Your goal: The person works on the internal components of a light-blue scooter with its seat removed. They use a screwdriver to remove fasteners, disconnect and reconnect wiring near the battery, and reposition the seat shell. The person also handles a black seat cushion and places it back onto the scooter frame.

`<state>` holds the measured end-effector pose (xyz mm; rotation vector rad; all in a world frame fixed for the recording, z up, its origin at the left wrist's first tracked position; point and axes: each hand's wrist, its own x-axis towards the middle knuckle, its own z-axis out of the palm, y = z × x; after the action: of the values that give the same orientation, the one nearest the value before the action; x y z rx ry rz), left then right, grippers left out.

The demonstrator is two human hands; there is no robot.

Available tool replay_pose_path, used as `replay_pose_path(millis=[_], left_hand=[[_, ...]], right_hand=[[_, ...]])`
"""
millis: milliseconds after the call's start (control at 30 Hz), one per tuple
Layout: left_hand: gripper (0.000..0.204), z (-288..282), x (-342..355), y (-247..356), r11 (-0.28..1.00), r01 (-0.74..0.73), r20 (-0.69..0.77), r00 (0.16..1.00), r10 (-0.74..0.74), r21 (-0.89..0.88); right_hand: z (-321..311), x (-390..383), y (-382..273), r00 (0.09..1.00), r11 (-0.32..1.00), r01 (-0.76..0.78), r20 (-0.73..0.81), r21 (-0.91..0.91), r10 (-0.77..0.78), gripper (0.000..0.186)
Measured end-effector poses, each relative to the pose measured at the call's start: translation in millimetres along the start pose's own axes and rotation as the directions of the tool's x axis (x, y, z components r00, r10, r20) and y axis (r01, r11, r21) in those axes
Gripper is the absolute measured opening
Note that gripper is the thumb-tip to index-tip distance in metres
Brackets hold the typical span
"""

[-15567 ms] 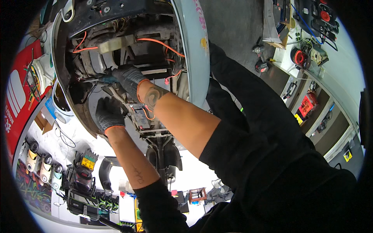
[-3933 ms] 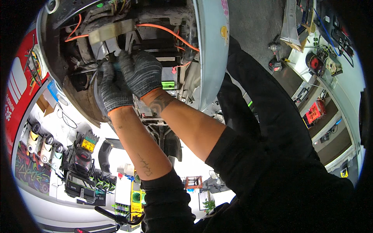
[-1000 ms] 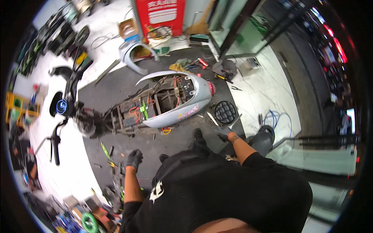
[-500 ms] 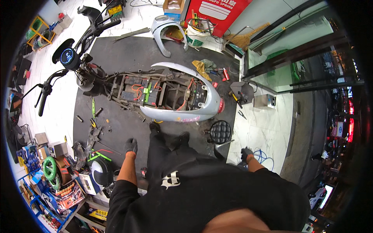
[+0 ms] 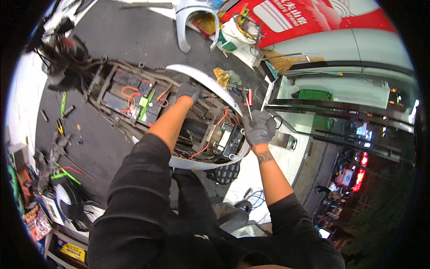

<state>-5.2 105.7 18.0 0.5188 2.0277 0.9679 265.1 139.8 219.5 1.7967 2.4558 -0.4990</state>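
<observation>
Where left hand blurs against frame, fingers' grip unclear — right hand curled round half-hidden rod

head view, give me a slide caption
Gloved left hand at a stripped scooter frame; right hand, beside the pale rear fairing, holding a slim metal tool.

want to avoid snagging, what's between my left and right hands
The head view shows dark frame bars, orange wires and part of a pale curved panel.

White tiles bright, outside dim; edges bent, UL prob. blurred.
</observation>
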Motion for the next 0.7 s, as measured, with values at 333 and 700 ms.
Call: replay_pose_path(millis=[333,700], left_hand=[[0.029,8.1,30.0,-34.4,0.695,-0.493,0.009,0.818,0.574,0.524],[0.045,-59.2,-78.1,-23.0,0.975,-0.131,-0.010,0.991,0.136,0.181]], right_hand=[[28.7,98.9,-74.5,0.858,0.810,0.478,0.378,-0.340,-0.348,0.059],[48.9,132.9,-66.8,0.688,0.647,0.695,0.550,-0.314,-0.473,0.055]])
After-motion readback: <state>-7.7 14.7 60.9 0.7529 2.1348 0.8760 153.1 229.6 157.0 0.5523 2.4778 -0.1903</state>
